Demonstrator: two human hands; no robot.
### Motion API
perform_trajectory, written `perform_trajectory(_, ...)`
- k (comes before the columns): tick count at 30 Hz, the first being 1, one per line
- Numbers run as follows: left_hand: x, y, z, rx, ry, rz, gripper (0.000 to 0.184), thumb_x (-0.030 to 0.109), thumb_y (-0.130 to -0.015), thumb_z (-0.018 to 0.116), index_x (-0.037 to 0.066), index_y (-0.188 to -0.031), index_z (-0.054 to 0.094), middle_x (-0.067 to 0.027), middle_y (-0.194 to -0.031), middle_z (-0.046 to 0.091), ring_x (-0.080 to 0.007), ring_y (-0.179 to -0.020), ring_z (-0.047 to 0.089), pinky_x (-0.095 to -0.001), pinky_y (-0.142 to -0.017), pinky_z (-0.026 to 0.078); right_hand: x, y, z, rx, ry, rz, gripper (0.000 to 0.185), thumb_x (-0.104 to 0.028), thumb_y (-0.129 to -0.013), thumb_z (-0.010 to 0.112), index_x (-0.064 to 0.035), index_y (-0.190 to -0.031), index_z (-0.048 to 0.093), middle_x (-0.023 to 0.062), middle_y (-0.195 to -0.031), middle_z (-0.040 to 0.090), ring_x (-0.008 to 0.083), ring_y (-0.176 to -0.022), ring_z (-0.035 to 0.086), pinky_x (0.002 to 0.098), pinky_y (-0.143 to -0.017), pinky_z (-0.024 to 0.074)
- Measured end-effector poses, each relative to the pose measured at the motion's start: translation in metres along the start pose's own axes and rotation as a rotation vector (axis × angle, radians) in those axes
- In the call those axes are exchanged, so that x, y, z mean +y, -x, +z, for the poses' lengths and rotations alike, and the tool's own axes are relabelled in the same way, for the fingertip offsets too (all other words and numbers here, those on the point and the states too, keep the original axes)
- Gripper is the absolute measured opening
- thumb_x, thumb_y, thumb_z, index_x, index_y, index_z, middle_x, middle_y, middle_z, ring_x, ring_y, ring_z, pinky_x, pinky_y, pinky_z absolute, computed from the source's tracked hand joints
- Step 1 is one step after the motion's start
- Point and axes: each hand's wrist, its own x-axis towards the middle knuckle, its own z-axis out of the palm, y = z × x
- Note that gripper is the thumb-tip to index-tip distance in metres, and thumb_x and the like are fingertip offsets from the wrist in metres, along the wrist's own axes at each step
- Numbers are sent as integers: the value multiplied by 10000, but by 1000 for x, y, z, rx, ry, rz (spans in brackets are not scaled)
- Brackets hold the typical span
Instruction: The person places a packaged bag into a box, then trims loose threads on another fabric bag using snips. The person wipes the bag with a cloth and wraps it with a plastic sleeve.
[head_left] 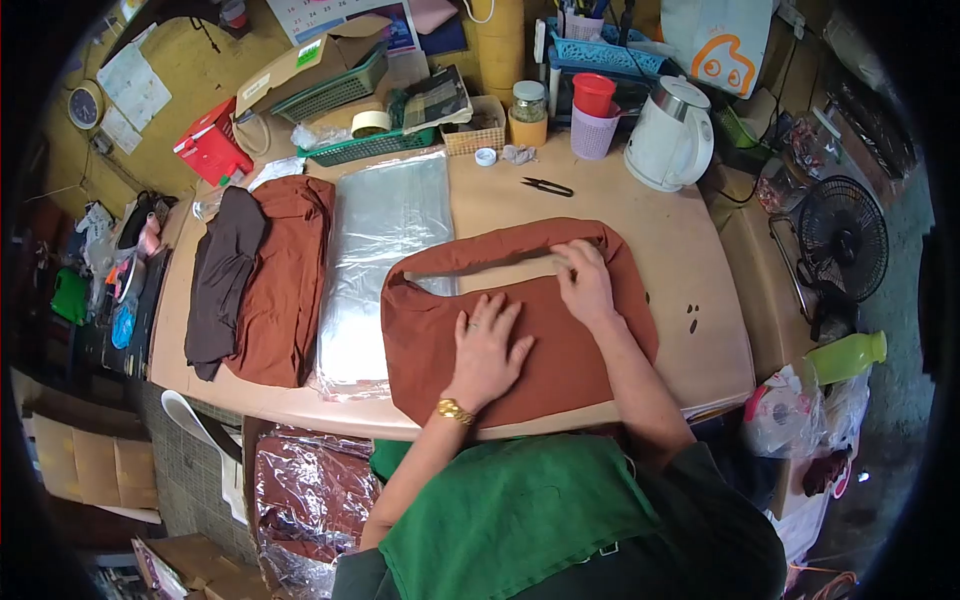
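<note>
A rust-brown fabric bag (560,360) lies flat near the table's front edge, its wide strap curving along the far side. My left hand (487,350) rests palm down on the bag's body, fingers spread, with a gold watch at the wrist. Near the strap's right end, my right hand (583,278) touches the fabric with bent fingers, slightly blurred; whether it pinches any cloth is unclear. Left of the bag is a stack of clear plastic sheets (385,260). Farther left lie folded rust-brown cloth (290,280) and a dark brown piece (225,285).
Black thread snips (548,187) lie beyond the bag. Along the back stand a white kettle (668,135), a lilac cup (594,135), a jar (528,115) and a green basket (370,148). A fan (843,240) is at right. Below the table, a box holds plastic-wrapped brown items (310,490).
</note>
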Motion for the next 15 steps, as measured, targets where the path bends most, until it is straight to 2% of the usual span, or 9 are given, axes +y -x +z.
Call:
perform_trajectory(1,-2,5,11,-18,-80,29,600,411,-936,563,98,-1436,452,-172,-1506,391,-374,-1417,316,-591,-1143,201,-5,-2,0,-89,-12,-98,246,-119,-836,695,-49,-1071,669,134,-1081,653,314,-1095,580,439,-986,421)
perform_trajectory(2,-2,7,15,-34,-157,54,633,432,-941,543,101,-1465,415,-170,-1526,364,-371,-1438,283,-604,-1151,176,-13,-6,-1,-93,-14,-103,246,-119,-836,695,-49,-1071,669,134,-1081,653,314,-1095,580,439,-986,421)
perform_trajectory(4,-2,6,14,-51,-164,50,641,432,-943,539,97,-1472,401,-170,-1540,344,-374,-1442,276,-605,-1152,173,-31,-13,1,-427,11,-123,231,-140,-827,698,-73,-1047,682,116,-1072,643,290,-1101,571,446,-1048,350)
perform_trajectory(5,-2,6,14,-69,-173,51,650,433,-946,536,93,-1479,388,-170,-1553,324,-378,-1446,270,-605,-1153,169,-38,-15,3,-448,-17,-119,186,-165,-815,711,-70,-973,689,103,-1051,650,278,-1114,563,451,-1048,330)
perform_trajectory(6,-2,6,13,-70,-174,48,650,433,-946,536,93,-1479,388,-170,-1553,324,-378,-1446,270,-605,-1153,169,-39,-18,7,-450,-19,-120,186,-165,-815,711,-70,-973,689,103,-1051,650,278,-1114,563,451,-1048,330)
perform_trajectory(8,-1,6,12,-77,-163,45,647,430,-947,534,96,-1481,383,-169,-1556,317,-376,-1448,266,-604,-1154,170,-35,-23,16,-672,-13,-13,114,-161,-835,690,-64,-894,685,101,-1040,657,274,-1115,564,459,-1014,348)
perform_trajectory(12,-2,7,14,-70,-156,33,645,428,-950,529,96,-1482,380,-169,-1562,302,-376,-1450,260,-602,-1157,166,-21,-17,36,-574,-26,-40,99,-144,-870,649,-48,-852,669,129,-979,671,314,-1019,606,467,-917,422)
perform_trajectory(14,-1,8,13,-74,-172,33,647,429,-947,532,97,-1481,382,-168,-1560,305,-372,-1451,260,-600,-1159,164,-20,-22,40,-458,-191,115,113,-124,-890,609,-26,-885,665,175,-902,676,363,-880,641,459,-794,487)
perform_trajectory(15,-1,8,12,-73,-174,32,647,429,-947,532,97,-1481,382,-168,-1560,305,-372,-1451,260,-600,-1159,164,-21,-30,37,-457,-192,114,113,-124,-890,609,-26,-885,665,175,-902,676,363,-880,641,459,-794,487)
